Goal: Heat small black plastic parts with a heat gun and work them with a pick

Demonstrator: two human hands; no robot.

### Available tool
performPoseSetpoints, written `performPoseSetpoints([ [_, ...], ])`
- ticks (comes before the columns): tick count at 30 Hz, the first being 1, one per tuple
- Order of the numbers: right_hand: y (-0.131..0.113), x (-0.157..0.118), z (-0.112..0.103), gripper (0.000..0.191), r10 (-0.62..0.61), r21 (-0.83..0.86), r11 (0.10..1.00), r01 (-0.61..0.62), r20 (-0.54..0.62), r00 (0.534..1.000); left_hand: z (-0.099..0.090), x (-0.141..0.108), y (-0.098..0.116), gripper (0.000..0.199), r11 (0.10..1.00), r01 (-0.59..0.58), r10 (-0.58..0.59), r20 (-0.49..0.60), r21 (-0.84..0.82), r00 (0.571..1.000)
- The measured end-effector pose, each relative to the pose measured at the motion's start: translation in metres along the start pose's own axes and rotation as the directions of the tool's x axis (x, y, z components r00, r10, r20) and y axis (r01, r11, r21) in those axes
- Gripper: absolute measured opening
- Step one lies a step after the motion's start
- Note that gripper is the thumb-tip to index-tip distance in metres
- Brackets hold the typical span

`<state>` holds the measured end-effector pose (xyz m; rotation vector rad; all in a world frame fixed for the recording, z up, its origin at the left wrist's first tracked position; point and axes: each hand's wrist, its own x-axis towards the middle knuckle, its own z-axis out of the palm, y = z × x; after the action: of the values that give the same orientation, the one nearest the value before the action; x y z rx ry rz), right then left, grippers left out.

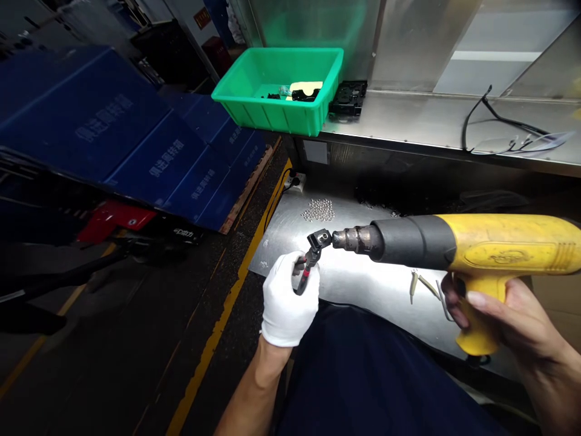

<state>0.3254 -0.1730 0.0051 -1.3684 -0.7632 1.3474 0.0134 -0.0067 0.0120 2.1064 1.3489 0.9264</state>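
My left hand (289, 303), in a white glove, is closed around pliers (305, 280) with dark and red handles. At the top of the pliers sits a small black part (321, 237) with a round metal piece in it. My bare right hand (512, 315) grips the yellow handle of a heat gun (508, 242), which lies level and points left. Its stepped metal nozzle (356, 240) ends right beside the black part; whether they touch I cannot tell. Beyond the part, many small shiny metal pieces (320, 210) lie on the metal table (363, 284).
A green bin (276, 118) holding black parts stands on the metal shelf (408, 121), with a black part (349, 98) and glasses (512, 136) to its right. Small tools (429, 286) lie under the heat gun. Blue boxes (181, 157) are stacked at the left. A power strip (297, 181) sits at the table's far corner.
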Motion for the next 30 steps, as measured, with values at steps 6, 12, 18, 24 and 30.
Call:
performPoseSetpoints([
  [6, -0.0022, -0.0012, 0.0019, 0.025, 0.005, 0.013, 1.000, -0.005, -0.001, 1.000, -0.0001, -0.0001, 0.0010, 0.015, 1.000, 0.007, -0.007, 0.004, 0.003, 1.000],
  [12, -0.0008, 0.0001, 0.0009, 0.023, -0.005, 0.016, 1.000, 0.005, -0.003, 1.000, -0.0002, 0.0004, -0.0001, 0.015, 1.000, 0.017, -0.017, 0.005, 0.001, 1.000],
  [18, -0.0011, 0.0006, -0.0012, 0.022, 0.000, 0.019, 1.000, 0.000, -0.012, 1.000, -0.0021, 0.0017, 0.0009, 0.016, 1.000, 0.023, -0.023, -0.001, 0.005, 1.000],
  [24, -0.0019, 0.0001, -0.0004, 0.022, -0.002, 0.011, 1.000, 0.002, -0.009, 1.000, -0.0024, 0.0023, 0.0010, 0.014, 1.000, 0.023, -0.023, 0.002, 0.016, 1.000],
  [30, -0.0027, 0.0012, -0.0006, 0.021, -0.003, 0.008, 1.000, 0.003, -0.006, 1.000, -0.0019, 0.0021, 0.0006, 0.014, 0.999, 0.030, -0.030, 0.012, 0.022, 0.999],
])
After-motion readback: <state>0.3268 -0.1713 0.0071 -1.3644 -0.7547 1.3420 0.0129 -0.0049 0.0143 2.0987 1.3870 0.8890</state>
